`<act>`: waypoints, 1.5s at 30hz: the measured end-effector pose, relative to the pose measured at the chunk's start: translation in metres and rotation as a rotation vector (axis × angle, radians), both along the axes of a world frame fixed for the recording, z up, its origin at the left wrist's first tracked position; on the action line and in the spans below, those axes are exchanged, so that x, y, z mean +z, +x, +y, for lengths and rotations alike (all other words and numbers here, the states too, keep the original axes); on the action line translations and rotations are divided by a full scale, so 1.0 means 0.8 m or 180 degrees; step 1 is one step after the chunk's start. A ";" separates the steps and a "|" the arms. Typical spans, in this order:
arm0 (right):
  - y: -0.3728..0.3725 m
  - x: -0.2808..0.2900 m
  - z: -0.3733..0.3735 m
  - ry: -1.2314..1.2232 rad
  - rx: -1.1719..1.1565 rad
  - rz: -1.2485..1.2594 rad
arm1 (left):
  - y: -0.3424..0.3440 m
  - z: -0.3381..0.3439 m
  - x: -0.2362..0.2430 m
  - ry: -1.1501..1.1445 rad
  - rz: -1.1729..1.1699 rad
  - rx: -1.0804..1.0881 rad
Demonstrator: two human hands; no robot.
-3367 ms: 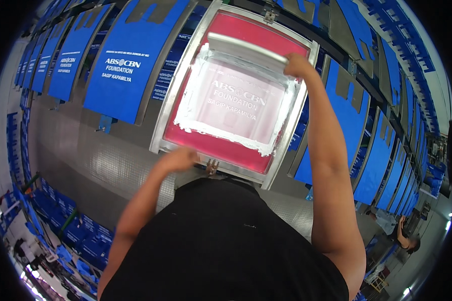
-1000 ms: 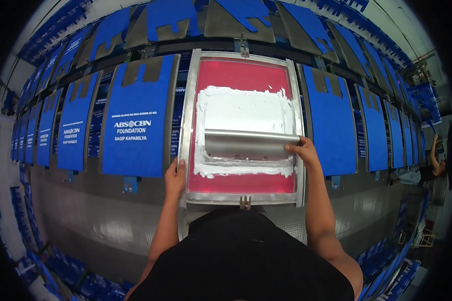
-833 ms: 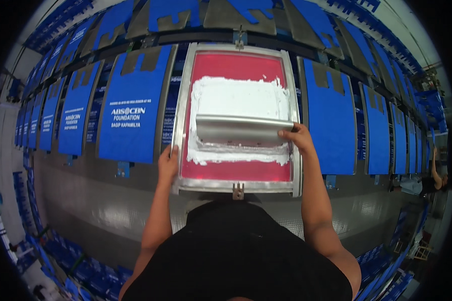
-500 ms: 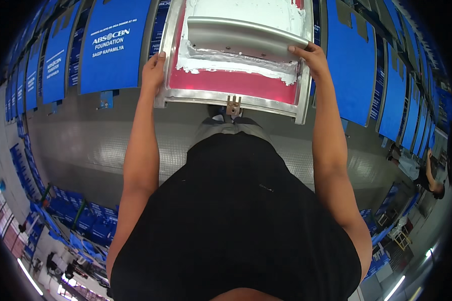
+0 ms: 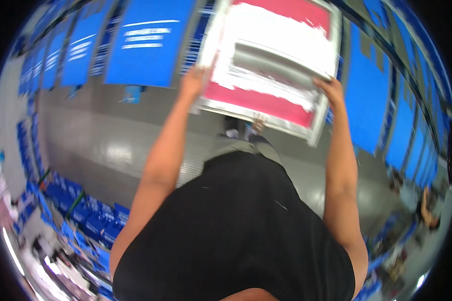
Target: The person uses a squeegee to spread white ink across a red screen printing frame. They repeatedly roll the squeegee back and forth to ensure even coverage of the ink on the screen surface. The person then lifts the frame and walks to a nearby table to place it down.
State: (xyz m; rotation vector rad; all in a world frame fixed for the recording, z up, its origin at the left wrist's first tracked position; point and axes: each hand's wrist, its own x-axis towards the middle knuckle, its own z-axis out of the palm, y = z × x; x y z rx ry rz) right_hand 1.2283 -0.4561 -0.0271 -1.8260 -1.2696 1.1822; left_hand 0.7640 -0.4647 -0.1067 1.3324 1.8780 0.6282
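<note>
A metal-edged screen printing frame [image 5: 255, 119] with a red mesh [image 5: 266, 108] is held in front of me. White ink is spread in a broad band across the mesh. A grey squeegee [image 5: 273, 64] lies crosswise in the ink, towards the right side. My left hand [image 5: 192, 83] grips the left rail, its fingers blurred. At the right rail is my right hand [image 5: 330, 91], closed on the frame, with its thumb over the squeegee's right end. A small metal bracket [image 5: 258, 123] juts from the near edge.
Blue printed panels [image 5: 148, 42] hang in a row to the left, and more blue panels [image 5: 369, 85] stand to the right. Grey floor [image 5: 105, 130] lies beneath. Another person [image 5: 427, 210] is at the far right. Blue stacks [image 5: 85, 205] are at the lower left.
The whole view has turned, so frame, hands and panels sit further right and the frame slants more. More of its far end shows. Both hands keep their hold.
</note>
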 end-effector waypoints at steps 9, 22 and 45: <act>0.012 0.030 -0.043 0.0355 0.1124 -0.1805 | 0.055 -0.115 0.110 -0.0449 0.0325 -0.1348; -0.077 0.096 -0.050 -0.0143 0.2316 -0.2893 | 0.157 -0.183 -0.013 -0.0526 -0.0852 -0.1549; -0.106 0.098 -0.084 0.0324 0.1741 -0.3102 | 0.076 -0.161 0.162 0.0679 0.0358 -0.1777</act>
